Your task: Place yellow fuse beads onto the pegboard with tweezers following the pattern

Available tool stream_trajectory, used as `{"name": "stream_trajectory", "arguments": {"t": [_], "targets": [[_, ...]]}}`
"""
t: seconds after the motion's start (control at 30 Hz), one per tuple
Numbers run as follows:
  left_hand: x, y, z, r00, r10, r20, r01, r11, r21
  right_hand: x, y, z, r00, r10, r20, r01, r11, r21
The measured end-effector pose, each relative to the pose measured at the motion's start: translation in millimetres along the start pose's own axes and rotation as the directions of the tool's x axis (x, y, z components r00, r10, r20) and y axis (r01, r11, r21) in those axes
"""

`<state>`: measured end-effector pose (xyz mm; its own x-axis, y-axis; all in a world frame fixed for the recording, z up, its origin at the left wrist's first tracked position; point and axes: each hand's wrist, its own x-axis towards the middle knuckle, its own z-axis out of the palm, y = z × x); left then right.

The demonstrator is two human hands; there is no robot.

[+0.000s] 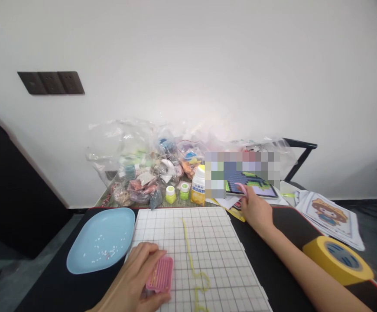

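My left hand (136, 277) is closed around a small pink ribbed tray (160, 274), resting it on the left part of a white gridded pegboard (221, 242). A thin line of yellow beads (191, 255) runs down the board's middle. My right hand (255, 210) reaches to the far right of the board with fingers curled on a pink tool (242, 189) at the edge of a tablet (253, 184) that shows a pixel pattern. A light blue dish (87, 236) with several tiny beads lies left of the board.
A heap of clear bags of beads (149, 169) lies against the wall, with small green-capped jars (170, 194) and a yellow-and-white bottle (198, 186) in front. A yellow tape roll (339, 258) and printed cartoon sheets (329, 216) lie at the right on the black mat.
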<state>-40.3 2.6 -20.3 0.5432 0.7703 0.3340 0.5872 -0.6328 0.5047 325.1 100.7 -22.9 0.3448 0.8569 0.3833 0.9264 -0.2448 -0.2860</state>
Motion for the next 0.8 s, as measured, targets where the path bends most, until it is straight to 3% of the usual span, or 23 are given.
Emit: {"name": "stream_trajectory", "arguments": {"t": [0.2,0.47,0.67,0.8], "targets": [[1,1,-4,1.000,0.008,0.027,-0.008,1.000,0.004,12,-5,-3,0.995,-0.093,0.021,0.093,0.995,0.019],[0,2,-2,1.000,0.003,0.021,-0.003,1.000,0.013,1,-3,2,0.998,0.036,-0.044,-0.038,0.998,-0.044],[0,-9,-1,0.994,0.103,0.021,-0.103,0.995,0.013,27,-1,-1,0.998,-0.046,-0.045,0.046,0.999,0.005],[0,-14,-2,0.992,0.120,0.031,-0.121,0.993,0.011,38,5,-8,0.988,0.021,-0.150,-0.014,0.999,0.053]]}}
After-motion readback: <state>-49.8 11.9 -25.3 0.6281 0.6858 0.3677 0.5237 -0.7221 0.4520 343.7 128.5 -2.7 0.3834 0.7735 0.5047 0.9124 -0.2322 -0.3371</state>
